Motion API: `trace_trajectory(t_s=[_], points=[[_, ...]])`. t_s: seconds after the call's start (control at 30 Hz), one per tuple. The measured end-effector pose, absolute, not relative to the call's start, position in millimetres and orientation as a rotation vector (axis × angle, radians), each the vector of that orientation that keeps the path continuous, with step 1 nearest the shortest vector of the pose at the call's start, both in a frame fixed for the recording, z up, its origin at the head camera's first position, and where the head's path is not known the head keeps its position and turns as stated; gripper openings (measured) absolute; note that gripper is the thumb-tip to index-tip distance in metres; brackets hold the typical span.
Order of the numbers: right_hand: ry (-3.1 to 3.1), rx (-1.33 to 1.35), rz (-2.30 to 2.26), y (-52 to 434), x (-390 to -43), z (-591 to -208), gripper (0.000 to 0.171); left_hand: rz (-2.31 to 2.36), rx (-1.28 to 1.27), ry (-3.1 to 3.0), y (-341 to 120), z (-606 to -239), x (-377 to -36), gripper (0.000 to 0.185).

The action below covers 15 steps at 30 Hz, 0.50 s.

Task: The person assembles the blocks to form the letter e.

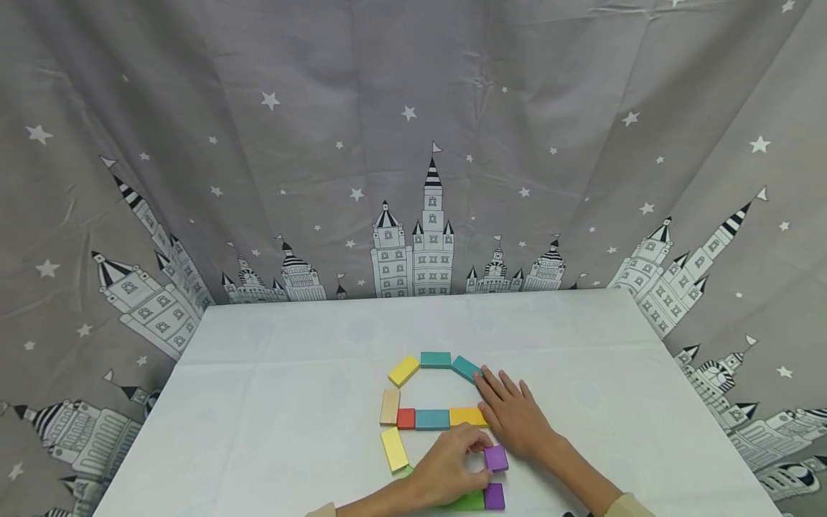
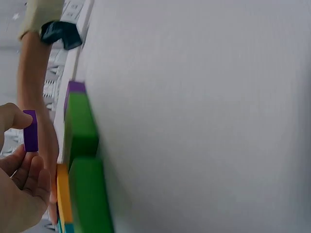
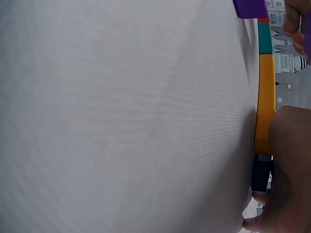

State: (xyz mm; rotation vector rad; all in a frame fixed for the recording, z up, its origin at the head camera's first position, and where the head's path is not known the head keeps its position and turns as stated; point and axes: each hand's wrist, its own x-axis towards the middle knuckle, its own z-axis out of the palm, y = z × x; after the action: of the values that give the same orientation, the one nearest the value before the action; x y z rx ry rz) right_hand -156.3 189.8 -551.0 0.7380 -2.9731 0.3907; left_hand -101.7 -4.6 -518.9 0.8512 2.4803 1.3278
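Blocks are laid flat on the table [image 1: 291, 373] in a figure that reads like an 8 or a B.

Done, as far as I can judge:
- Top loop closed except on the right: yellow block [image 1: 403, 370], teal block [image 1: 436, 360], slanted teal block [image 1: 466, 368], beige block [image 1: 390, 406] down the left.
- Middle bar in place: red block [image 1: 405, 418], blue block [image 1: 432, 419], orange block [image 1: 468, 416], touching end to end.
- Lower left: a second yellow block [image 1: 394, 449].
- Bottom: green block [image 1: 469, 502] and a purple one [image 1: 494, 495] at the corner, partly hidden by my left hand.

Left: the lower right side. That's where the purple block [image 1: 496, 457] is now, just above the corner purple one and below the orange end. Can't tell if it's fully seated. Right side of the top loop looks open under my right hand.

Hands:
- Left hand [image 1: 446, 470] comes in from the bottom edge, fingers curled, pinching the purple block between thumb and fingertips. The wrist view shows it held on edge at the thumb tip, narrow grip.
- Right hand [image 1: 513, 416] lies flat on the table, palm down, fingers straight and slightly spread, tips next to the slanted teal block, side of the hand against the orange block. Holds nothing.
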Motion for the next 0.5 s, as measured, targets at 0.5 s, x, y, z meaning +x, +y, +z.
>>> trace_trajectory(t_s=[0.5], points=[[-2.973, 0.749, 0.397, 190, -156, -552, 0.054, 1.077, 0.889, 2.460, 15, -524, -91, 0.029]])
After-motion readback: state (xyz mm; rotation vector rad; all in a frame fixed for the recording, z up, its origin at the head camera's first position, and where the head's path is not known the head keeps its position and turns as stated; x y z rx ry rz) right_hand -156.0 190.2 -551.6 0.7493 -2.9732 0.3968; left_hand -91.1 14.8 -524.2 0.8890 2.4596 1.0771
